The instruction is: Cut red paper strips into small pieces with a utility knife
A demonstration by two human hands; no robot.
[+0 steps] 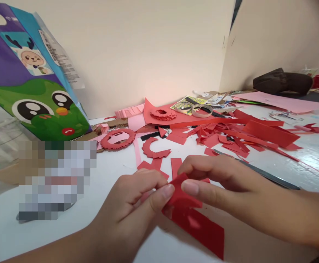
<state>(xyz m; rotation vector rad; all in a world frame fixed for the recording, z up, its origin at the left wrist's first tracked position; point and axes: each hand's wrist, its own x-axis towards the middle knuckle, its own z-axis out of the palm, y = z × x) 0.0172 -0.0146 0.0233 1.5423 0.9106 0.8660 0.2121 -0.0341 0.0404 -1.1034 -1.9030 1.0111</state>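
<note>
Both hands meet over a red paper strip, low in the middle of the head view. My left hand pinches the strip's upper left end between thumb and index finger. On the other side, my right hand has its thumb on a raised flap of the same red paper, its fingers curled behind. The strip looks folded there, and its long lower part slants down to the right. Just beyond the hands lie an open ring of folded red paper and a closed red paper ring.
Red paper scraps spread across the white table's far side, with two tape rolls behind. A dark metal ruler-like strip lies beyond my right wrist. At left stand a colourful owl-printed bag and a pixelated object. Pink paper lies farther right.
</note>
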